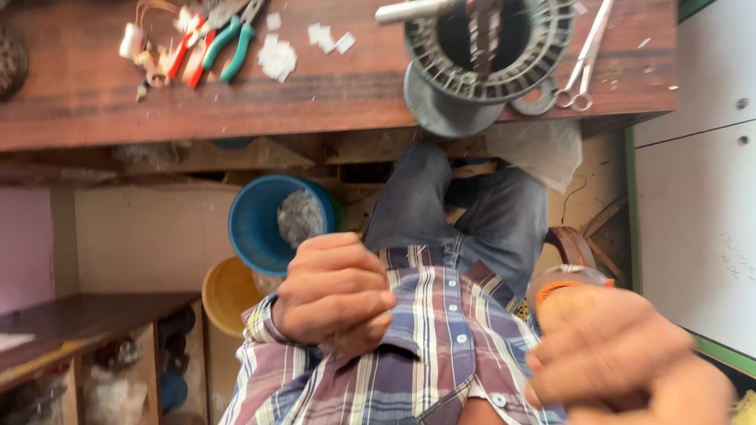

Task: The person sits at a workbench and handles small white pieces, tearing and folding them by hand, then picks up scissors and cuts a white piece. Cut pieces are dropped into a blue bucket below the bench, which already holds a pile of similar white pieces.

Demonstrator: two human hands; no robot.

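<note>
Blurred and closest to the lens, the right hand [622, 358] fills the lower right of the frame, its fingers curled inward; whether it grasps anything I cannot tell, though an orange-rimmed round object [568, 283] shows just behind it. Left of it, at lower centre, the left hand [335, 295] is clenched into a fist against the plaid shirt [425, 354], with nothing visible inside. Across the picture from the left: a low wooden shelf [79, 323] at lower left, then a yellow bowl [228, 295] and above it a blue bucket [264, 224] holding grey scraps. Along the top runs a wooden workbench [236, 102] carrying green-handled pliers [232, 39], small white paper pieces [279, 55], a ribbed metal motor stator [488, 47] at upper centre, and scissors [587, 55] beside it. A white cabinet [701, 212] bearing faint handwriting stands at far right.
</note>
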